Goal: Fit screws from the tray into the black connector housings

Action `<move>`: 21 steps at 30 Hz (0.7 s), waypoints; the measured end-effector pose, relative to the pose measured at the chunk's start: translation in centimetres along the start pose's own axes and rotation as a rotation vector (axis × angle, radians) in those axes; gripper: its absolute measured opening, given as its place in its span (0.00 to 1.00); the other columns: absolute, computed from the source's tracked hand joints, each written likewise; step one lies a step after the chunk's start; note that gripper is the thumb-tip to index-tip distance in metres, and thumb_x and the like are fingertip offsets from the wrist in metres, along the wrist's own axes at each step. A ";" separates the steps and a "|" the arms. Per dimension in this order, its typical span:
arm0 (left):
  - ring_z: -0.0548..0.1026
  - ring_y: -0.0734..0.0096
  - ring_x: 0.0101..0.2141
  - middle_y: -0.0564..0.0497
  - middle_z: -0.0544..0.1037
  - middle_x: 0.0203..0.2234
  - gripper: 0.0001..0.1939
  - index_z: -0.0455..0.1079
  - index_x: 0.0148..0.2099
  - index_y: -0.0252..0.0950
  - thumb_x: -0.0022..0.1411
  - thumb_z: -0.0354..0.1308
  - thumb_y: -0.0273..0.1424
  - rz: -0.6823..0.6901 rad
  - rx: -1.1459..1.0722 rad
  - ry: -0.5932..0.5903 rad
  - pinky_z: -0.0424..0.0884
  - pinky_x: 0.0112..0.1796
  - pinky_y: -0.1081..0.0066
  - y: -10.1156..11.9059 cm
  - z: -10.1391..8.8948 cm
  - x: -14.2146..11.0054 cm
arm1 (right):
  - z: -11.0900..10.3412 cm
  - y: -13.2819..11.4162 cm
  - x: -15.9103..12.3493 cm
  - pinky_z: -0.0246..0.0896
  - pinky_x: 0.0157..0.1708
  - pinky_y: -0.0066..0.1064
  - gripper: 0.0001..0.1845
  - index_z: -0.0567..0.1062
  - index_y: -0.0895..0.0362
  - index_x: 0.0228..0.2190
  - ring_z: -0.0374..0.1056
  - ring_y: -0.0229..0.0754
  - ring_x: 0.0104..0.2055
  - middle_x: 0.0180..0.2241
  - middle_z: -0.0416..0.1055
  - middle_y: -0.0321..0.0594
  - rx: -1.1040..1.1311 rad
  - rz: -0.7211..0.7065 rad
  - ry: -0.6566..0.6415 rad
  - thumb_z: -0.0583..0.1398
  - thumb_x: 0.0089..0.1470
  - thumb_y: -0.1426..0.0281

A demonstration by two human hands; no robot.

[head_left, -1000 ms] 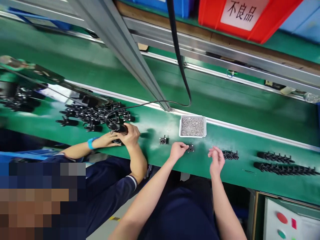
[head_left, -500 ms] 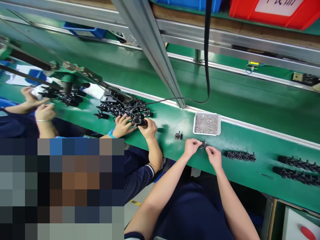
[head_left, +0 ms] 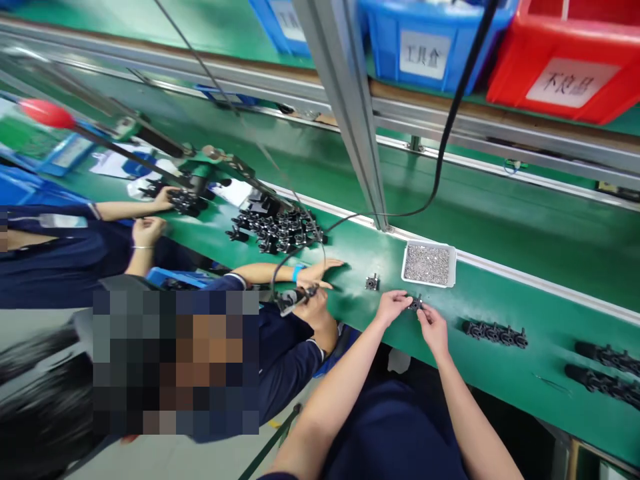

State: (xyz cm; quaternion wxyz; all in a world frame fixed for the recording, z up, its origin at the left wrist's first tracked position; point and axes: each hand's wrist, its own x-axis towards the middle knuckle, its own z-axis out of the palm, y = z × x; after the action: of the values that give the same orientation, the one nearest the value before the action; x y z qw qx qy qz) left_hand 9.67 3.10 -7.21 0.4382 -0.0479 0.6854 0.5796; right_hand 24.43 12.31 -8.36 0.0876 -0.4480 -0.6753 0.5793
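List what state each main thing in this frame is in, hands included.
Left hand: fingertips closed on a black part
Right hand: fingertips at that part, grip unclear
Lone black part: resting on the bench
Tray: open, holding small metal pieces
Row of black parts: lined up
Red bin: open-topped, labelled
Corded tool: held by a co-worker

One head-worn view looks forward and down (the desk [head_left: 510,303] slants across it) at nearby hands [head_left: 391,308].
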 end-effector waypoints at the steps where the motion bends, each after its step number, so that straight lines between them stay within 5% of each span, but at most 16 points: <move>1: 0.78 0.67 0.32 0.43 0.81 0.32 0.25 0.78 0.46 0.31 0.50 0.73 0.41 0.084 0.039 0.052 0.75 0.39 0.66 0.2 -0.8 -0.6 | 0.7 -0.1 0.1 0.72 0.41 0.39 0.30 0.76 0.59 0.50 0.76 0.48 0.37 0.38 0.80 0.47 0.008 -0.002 -0.009 0.60 0.55 0.50; 4: 0.78 0.64 0.37 0.43 0.82 0.36 0.19 0.79 0.45 0.33 0.60 0.64 0.43 0.283 0.161 0.171 0.73 0.43 0.67 0.5 -3.5 -3.2 | 3.5 -0.9 0.9 0.72 0.40 0.39 0.33 0.74 0.60 0.52 0.76 0.48 0.36 0.37 0.80 0.47 -0.006 -0.016 -0.046 0.59 0.55 0.49; 8: 0.77 0.64 0.34 0.46 0.82 0.32 0.16 0.80 0.40 0.34 0.66 0.56 0.41 0.306 0.277 0.233 0.70 0.37 0.69 -0.3 -6.5 -7.8 | 7.1 -3.0 1.8 0.71 0.42 0.40 0.35 0.72 0.61 0.52 0.77 0.50 0.38 0.37 0.80 0.49 -0.033 -0.037 -0.118 0.57 0.55 0.46; 12: 0.77 0.66 0.32 0.47 0.81 0.30 0.11 0.81 0.37 0.35 0.63 0.57 0.33 0.301 0.406 0.253 0.69 0.35 0.70 -0.7 -6.4 -9.9 | 7.0 -5.2 2.3 0.71 0.39 0.42 0.36 0.72 0.59 0.50 0.77 0.55 0.38 0.36 0.79 0.51 -0.196 -0.036 -0.184 0.55 0.54 0.43; 17: 0.79 0.62 0.36 0.44 0.82 0.32 0.11 0.81 0.42 0.37 0.60 0.62 0.33 0.563 0.606 0.113 0.73 0.41 0.68 3.0 -1.4 -3.4 | -0.4 -6.6 8.8 0.67 0.36 0.49 0.29 0.78 0.51 0.44 0.75 0.63 0.39 0.39 0.79 0.54 -0.682 -0.223 -0.036 0.54 0.54 0.45; 21: 0.80 0.54 0.38 0.44 0.82 0.31 0.07 0.80 0.32 0.41 0.50 0.65 0.24 0.605 0.846 -0.062 0.75 0.38 0.61 7.6 5.6 5.2 | -5.2 -7.8 16.0 0.66 0.33 0.53 0.29 0.81 0.51 0.42 0.75 0.66 0.33 0.38 0.78 0.61 -1.004 -0.082 -0.228 0.55 0.50 0.45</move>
State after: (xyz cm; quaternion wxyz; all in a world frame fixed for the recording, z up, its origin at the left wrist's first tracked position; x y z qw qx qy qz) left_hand 5.16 12.57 -4.60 0.2521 0.3509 0.8296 0.3537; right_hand 14.45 27.82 -6.46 -0.1899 -0.3419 -0.8924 0.2251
